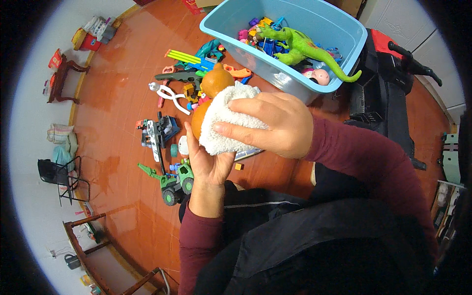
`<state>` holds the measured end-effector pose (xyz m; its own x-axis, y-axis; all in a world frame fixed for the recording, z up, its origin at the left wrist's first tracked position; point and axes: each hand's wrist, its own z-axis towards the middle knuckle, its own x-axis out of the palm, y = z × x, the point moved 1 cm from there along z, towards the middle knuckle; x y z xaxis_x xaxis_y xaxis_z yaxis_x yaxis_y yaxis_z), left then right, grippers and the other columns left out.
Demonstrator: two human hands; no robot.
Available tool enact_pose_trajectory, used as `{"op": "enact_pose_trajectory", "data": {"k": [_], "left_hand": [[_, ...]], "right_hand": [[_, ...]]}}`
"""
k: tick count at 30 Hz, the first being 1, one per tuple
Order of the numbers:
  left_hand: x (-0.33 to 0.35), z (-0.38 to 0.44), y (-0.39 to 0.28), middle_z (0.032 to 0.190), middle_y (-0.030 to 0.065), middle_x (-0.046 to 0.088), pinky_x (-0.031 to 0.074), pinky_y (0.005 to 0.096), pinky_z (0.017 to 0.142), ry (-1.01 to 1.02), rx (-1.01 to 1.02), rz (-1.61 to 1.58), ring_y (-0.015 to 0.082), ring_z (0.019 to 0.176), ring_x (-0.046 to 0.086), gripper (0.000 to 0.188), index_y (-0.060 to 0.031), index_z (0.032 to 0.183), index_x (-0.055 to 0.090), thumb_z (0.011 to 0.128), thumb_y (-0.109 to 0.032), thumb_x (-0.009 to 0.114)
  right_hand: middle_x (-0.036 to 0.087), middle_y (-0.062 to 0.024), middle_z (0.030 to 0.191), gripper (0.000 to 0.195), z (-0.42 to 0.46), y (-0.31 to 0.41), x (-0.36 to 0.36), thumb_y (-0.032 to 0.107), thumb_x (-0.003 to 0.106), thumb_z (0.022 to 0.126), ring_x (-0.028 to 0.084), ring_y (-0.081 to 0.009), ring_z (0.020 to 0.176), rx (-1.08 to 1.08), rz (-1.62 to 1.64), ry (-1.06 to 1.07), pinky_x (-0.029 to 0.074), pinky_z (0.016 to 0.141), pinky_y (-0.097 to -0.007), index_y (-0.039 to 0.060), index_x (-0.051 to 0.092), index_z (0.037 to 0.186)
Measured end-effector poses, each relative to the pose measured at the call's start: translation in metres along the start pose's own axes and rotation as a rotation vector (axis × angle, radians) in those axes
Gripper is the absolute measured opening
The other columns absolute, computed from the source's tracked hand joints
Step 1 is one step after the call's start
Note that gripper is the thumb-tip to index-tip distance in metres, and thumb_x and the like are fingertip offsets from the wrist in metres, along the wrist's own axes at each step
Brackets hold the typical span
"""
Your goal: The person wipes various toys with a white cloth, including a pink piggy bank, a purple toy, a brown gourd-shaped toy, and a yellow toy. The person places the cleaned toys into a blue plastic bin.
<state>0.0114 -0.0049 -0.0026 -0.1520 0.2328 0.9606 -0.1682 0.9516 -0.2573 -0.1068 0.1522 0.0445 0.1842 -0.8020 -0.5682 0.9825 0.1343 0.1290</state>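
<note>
My left hand [210, 162] holds an orange-brown gourd [217, 82] from below, its fingers partly hidden behind it. With my right hand [273, 123] I press a white terry cloth [232, 114] against the gourd's larger lower bulb, covering much of it. The smaller upper bulb points away from me, uncovered. Just beyond the gourd lie toy blasters, among them a blue and lime-green one [191, 61] and a dark green toy gun [180, 76]. A white curved clamp-like toy [171, 96] lies left of the gourd.
A light blue plastic tub [250, 48] of toys stands ahead, a green toy dinosaur [306, 48] lying over its rim. A green toy tractor [177, 184] and a toy truck [153, 138] are on the wooden floor at left. Black exercise equipment [387, 99] stands at right.
</note>
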Motion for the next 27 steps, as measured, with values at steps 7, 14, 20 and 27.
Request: {"op": "enact_pose_trajectory", "data": {"k": [7, 14, 20, 27], "left_hand": [[-0.003, 0.0, 0.001, 0.14, 0.0136, 0.05, 0.039, 0.0485, 0.109, -0.24, 0.037, 0.066, 0.0321, 0.129, 0.049, 0.066, -0.0083, 0.14, 0.044, 0.097, -0.059, 0.042], [-0.003, 0.003, -0.001, 0.139, 0.0139, 0.051, 0.041, 0.0488, 0.108, -0.328, 0.082, 0.098, 0.0315, 0.129, 0.049, 0.065, -0.0103, 0.139, 0.045, 0.094, -0.057, 0.051], [0.005, 0.0, 0.013, 0.146, 0.0114, 0.042, 0.036, 0.0494, 0.112, -0.151, -0.036, 0.05, 0.0318, 0.135, 0.041, 0.067, -0.0153, 0.143, 0.04, 0.092, -0.057, 0.054], [0.004, 0.003, 0.019, 0.146, 0.0102, 0.043, 0.038, 0.0463, 0.111, -0.167, -0.013, 0.082, 0.0281, 0.135, 0.042, 0.065, -0.0124, 0.144, 0.038, 0.097, -0.058, 0.042]], "right_hand": [[0.058, -0.0086, 0.113, 0.042, -0.005, 0.008, 0.012, 0.017, 0.065, 0.078, 0.063, -0.0261, 0.091, 0.027, 0.082, 0.133, 0.054, 0.074, -0.0375, 0.0196, 0.066, 0.12], [0.059, -0.0126, 0.112, 0.048, -0.003, -0.007, 0.013, 0.002, 0.063, 0.074, 0.06, -0.0327, 0.105, 0.158, 0.277, 0.172, 0.052, 0.088, -0.0413, 0.0118, 0.062, 0.121], [0.06, -0.0155, 0.112, 0.052, -0.003, -0.033, 0.008, -0.006, 0.058, 0.071, 0.059, -0.0357, 0.103, 0.531, 0.388, -0.102, 0.05, 0.091, -0.0406, 0.0075, 0.063, 0.121], [0.057, -0.013, 0.113, 0.057, -0.01, -0.011, 0.014, -0.002, 0.065, 0.07, 0.059, -0.0329, 0.105, 0.394, 0.222, 0.109, 0.051, 0.09, -0.0406, 0.015, 0.064, 0.125]]}}
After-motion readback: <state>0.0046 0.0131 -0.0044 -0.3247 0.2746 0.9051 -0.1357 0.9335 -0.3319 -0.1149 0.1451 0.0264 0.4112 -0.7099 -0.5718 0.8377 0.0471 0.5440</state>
